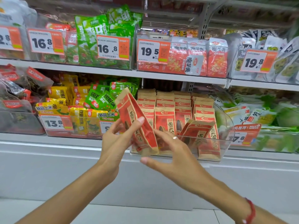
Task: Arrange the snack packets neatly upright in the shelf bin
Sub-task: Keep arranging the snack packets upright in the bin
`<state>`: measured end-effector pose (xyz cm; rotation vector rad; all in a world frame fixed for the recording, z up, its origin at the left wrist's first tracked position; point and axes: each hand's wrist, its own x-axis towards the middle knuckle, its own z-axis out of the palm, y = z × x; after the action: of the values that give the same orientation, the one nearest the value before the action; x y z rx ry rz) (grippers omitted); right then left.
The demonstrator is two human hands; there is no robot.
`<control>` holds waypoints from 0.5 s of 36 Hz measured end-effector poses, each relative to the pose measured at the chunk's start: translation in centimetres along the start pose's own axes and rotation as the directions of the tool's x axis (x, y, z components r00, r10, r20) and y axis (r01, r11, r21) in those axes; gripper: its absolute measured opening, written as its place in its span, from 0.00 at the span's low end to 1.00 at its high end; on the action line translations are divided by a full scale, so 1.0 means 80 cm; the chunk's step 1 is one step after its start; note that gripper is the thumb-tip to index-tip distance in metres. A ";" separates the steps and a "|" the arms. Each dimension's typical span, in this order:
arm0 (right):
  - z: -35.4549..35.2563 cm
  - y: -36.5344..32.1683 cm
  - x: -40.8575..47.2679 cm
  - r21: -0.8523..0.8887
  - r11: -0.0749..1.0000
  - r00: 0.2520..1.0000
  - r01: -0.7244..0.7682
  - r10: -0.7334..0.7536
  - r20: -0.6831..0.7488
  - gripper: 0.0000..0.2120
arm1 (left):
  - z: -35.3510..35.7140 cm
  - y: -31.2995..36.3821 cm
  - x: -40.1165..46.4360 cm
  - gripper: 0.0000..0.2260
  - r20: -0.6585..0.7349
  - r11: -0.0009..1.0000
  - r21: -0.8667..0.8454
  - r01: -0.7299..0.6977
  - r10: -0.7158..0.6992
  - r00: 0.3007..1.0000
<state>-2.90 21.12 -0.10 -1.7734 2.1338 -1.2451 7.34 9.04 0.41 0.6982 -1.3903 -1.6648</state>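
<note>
A clear plastic shelf bin point(224, 147) on the lower shelf holds several red and tan sunflower seed packets point(165, 120), most standing upright in rows. One packet point(196, 131) leans tilted at the front right of the bin. My left hand point(118, 141) is shut on a small stack of the same packets point(135, 120), held tilted in front of the bin's left side. My right hand point(169, 152) touches the lower edge of that stack with spread fingers, a ring on one finger.
Yellow and green snack packets point(90, 102) fill the bin to the left. Green-white packs point(252, 113) lie to the right. The upper shelf carries green packets point(103, 38), red packets point(199, 57) and orange price tags point(153, 50). A white shelf base point(64, 167) runs below.
</note>
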 end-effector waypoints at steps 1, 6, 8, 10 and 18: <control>0.005 -0.001 0.000 -0.035 0.999 1.000 0.023 -0.023 -0.016 0.32 | 0.002 0.001 -0.001 0.16 -0.017 1.000 0.000 -0.007 0.007 1.000; 0.004 0.008 0.010 0.056 0.998 0.984 -0.014 0.024 -0.176 0.19 | 0.008 -0.002 -0.008 0.17 0.044 0.999 0.046 0.011 -0.013 0.999; -0.005 0.015 0.015 0.156 0.986 0.981 -0.062 0.089 -0.171 0.16 | 0.007 -0.003 -0.008 0.20 0.079 0.997 0.082 0.004 -0.010 0.997; -0.015 0.024 0.019 0.215 0.968 0.975 -0.130 0.164 -0.149 0.17 | 0.002 -0.007 -0.003 0.21 0.085 0.992 0.127 0.011 -0.022 0.996; -0.026 0.046 0.021 0.177 0.957 0.952 -0.230 0.259 -0.161 0.19 | 0.004 -0.019 0.001 0.04 0.044 0.989 0.144 -0.036 0.030 0.999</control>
<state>-7.41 20.71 -0.42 -1.3307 2.1959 -1.5082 6.64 9.17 -1.00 0.7217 -1.5564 -1.5718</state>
